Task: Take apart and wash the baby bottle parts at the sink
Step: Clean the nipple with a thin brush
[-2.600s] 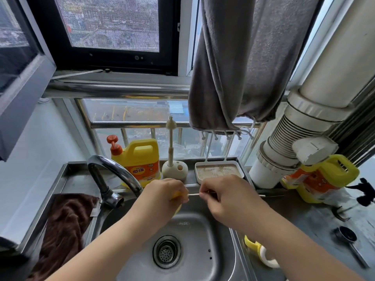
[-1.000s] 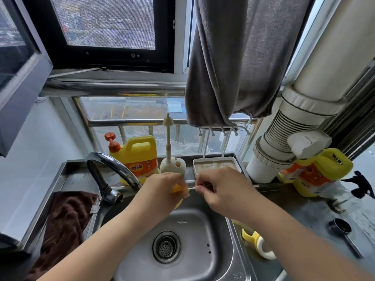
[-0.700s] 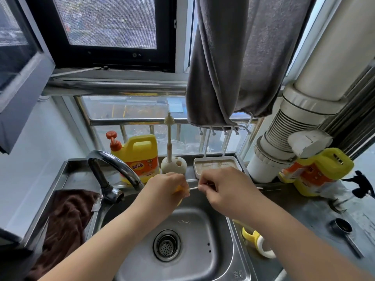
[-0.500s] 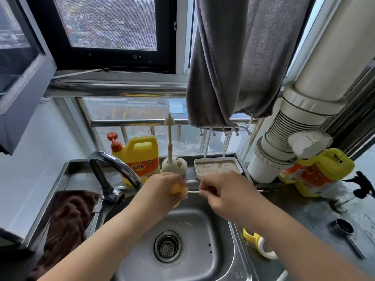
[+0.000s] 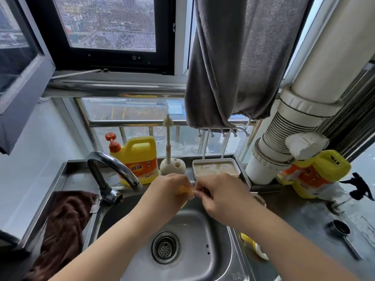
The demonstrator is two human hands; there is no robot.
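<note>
sink (image 5: 220,243) silver | detergent jug (image 5: 140,159) yellow, orange label | cloth (image 5: 65,222) brown | held part (image 5: 183,190) seemingly orange-yellow
</note>
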